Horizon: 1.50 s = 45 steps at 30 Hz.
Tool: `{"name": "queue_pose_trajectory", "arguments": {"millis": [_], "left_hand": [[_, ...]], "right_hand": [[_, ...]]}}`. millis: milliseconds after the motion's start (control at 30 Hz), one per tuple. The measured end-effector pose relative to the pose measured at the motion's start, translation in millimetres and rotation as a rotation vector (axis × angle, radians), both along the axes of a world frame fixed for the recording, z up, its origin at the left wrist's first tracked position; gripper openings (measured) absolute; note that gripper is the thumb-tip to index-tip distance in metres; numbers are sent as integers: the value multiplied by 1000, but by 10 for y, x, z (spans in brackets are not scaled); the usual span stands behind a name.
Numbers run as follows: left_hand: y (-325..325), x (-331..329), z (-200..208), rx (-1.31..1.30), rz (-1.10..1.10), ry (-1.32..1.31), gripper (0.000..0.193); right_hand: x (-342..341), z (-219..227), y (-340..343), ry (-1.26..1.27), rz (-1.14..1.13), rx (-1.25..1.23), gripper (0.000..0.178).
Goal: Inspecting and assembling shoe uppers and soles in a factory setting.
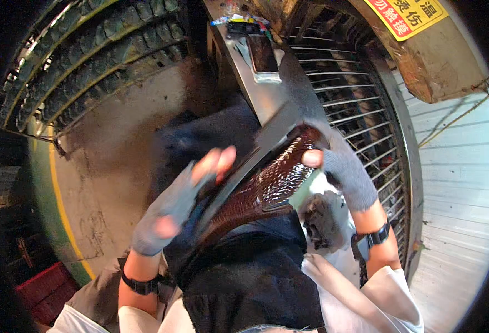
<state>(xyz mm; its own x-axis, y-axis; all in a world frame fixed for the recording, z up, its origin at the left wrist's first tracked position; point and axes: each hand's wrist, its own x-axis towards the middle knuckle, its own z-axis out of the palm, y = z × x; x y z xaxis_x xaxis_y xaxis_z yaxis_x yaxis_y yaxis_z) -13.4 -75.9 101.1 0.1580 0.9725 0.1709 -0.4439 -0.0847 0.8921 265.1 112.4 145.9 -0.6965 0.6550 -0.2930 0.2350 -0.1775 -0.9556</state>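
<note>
A long, glossy dark brown piece [272,177] with a woven-looking surface lies slantwise above my lap. A flat dark grey strip [244,166] runs along its left side; its exact kind is unclear. My right hand [341,172], in a grey fingerless glove, grips the upper end, thumb on top and the other fingers hidden. Beside the strip, my left hand [180,202], gloved the same way, has its fingers stretched out and blurred by motion. Whether it touches the strip I cannot tell. A black apron [250,277] covers my lap beneath the piece.
A metal bench [297,91] ahead carries a dark phone [262,53] and small items. To its right runs a barred metal rack [355,102]. A dark grey rag [325,222] lies by my right forearm. A tiered rack [100,50] of dark objects stands far left, a red crate [47,294] near left.
</note>
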Motion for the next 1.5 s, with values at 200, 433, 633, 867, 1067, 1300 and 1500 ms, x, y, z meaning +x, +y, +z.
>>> {"name": "queue_pose_trajectory", "arguments": {"millis": [200,433,633,867,1067,1300,1500], "left_hand": [[444,547,-317,-284,390,119,78],[307,697,-380,-113,756,386,56],[53,658,-351,-206,635,400,63],[-182,489,3,-139,272,331,81],[-79,724,145,-226,501,308,63],[-227,813,82,-169,436,-23,49],[-273,884,136,-194,393,-10,40]], "right_hand": [[-432,-327,40,-22,422,325,77],[-615,-112,-217,-162,448,600,81],[-701,109,-450,-257,476,782,74],[-311,212,-722,-196,446,616,96],[-354,374,-761,-364,724,623,88],[-196,285,-869,-198,645,781,87],[-243,328,-853,-135,763,997,88]]}}
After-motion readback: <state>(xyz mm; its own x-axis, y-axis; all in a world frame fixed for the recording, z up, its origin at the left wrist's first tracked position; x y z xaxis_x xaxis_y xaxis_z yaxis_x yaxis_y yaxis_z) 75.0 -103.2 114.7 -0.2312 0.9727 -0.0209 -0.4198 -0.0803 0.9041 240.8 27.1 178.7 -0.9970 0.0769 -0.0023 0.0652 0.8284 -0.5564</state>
